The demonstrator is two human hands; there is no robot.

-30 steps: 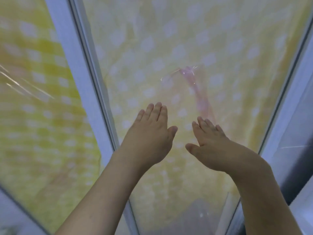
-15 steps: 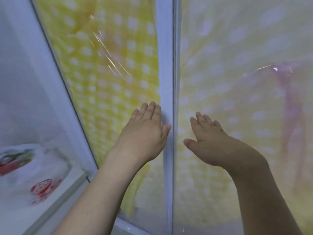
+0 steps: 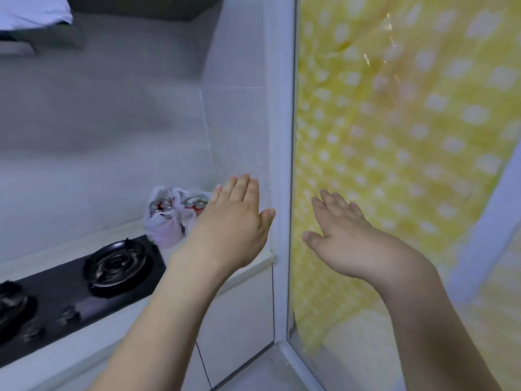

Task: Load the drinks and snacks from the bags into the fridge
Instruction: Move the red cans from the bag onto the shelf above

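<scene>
Two white plastic bags [image 3: 169, 213] holding red and silver drink cans [image 3: 194, 206] stand on the pale counter [image 3: 84, 249] against the tiled wall, left of centre. My left hand [image 3: 231, 221] is raised flat with fingers apart, holding nothing, in front of the bags' right edge. My right hand [image 3: 341, 235] is also flat and empty, held before a glass panel [image 3: 394, 165] backed by yellow checked cloth. No fridge is in view.
A black gas hob [image 3: 84, 280] with two burners lies in the counter at lower left. A white door frame [image 3: 282, 165] runs upright between my hands. Grey floor [image 3: 262, 371] shows at the bottom; a range hood [image 3: 33, 12] hangs top left.
The view has swung left, from the yellow-curtained glass to the counter, hob and bags. Both hands stay raised and flat; the frame now lies between them.
</scene>
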